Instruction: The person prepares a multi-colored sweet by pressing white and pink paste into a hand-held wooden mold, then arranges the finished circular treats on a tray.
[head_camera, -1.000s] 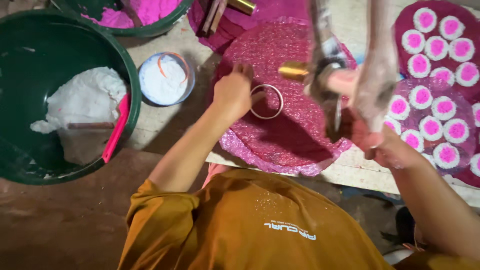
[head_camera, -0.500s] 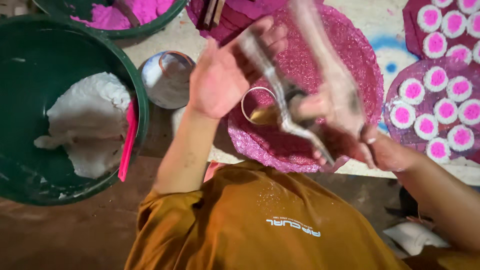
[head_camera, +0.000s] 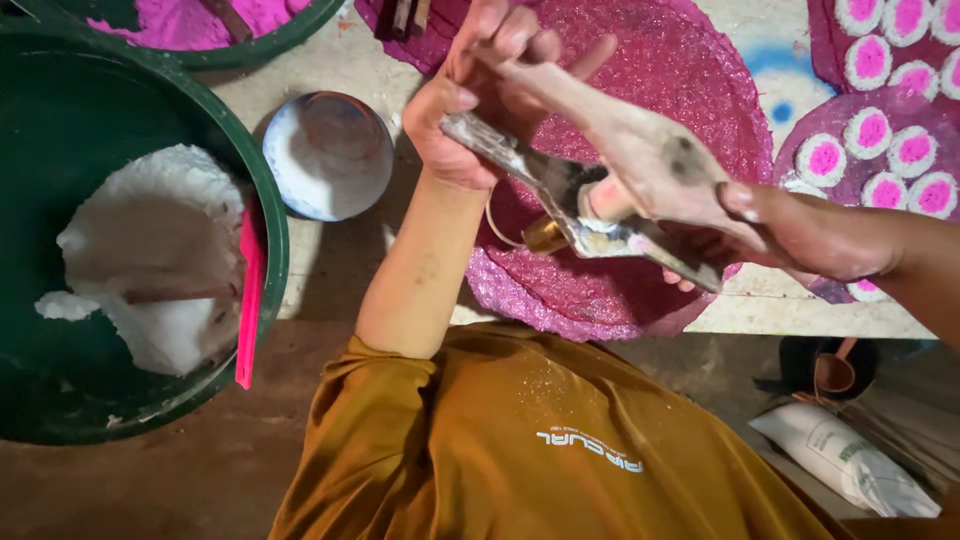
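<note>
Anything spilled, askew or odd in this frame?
Little stands out. A pink strip leans tilted over the rim of the green tub holding white dough. Both hands grip a dough-smeared tool.

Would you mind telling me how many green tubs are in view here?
2: one large green tub at left, holding white dough, and a second green tub at the top edge, holding pink dough. Both are cut off by the frame.

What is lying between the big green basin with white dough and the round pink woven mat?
In the head view, a small round metal bowl with white residue sits on the bench between the green basin and the pink mat; the left forearm also crosses there.
</note>
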